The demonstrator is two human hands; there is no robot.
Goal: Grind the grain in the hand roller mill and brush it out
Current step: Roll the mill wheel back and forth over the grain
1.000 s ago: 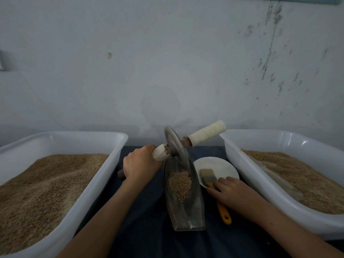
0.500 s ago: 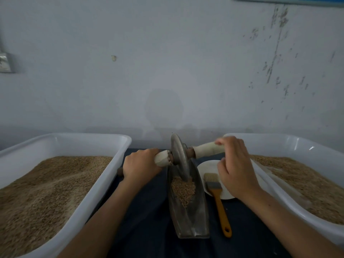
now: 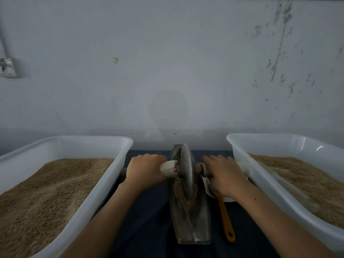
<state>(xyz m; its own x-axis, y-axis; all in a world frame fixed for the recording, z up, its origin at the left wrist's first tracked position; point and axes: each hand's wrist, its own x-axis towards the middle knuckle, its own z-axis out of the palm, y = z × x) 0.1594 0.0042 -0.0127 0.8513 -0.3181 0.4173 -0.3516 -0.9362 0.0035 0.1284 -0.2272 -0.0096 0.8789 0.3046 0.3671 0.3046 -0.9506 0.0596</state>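
The hand roller mill stands in the middle of the dark cloth: a metal boat-shaped trough (image 3: 193,231) with a grey wheel (image 3: 187,170) upright in it on a cloth-wrapped axle. A heap of grain (image 3: 183,197) lies in the trough around the wheel's lower edge. My left hand (image 3: 146,169) grips the left handle (image 3: 168,168). My right hand (image 3: 224,175) grips the right handle, which it mostly hides. A brush with an orange handle (image 3: 226,220) lies right of the trough, its bristles hidden under my right hand.
Two white plastic tubs of grain flank the mill, one on the left (image 3: 104,192) and one on the right (image 3: 260,181). A small white plate (image 3: 229,199) peeks out under my right wrist. A pale wall rises right behind the table.
My right hand left the brush, rose to the right handle and now grips it. The tilted wheel has come upright and rolled toward the trough's far end.
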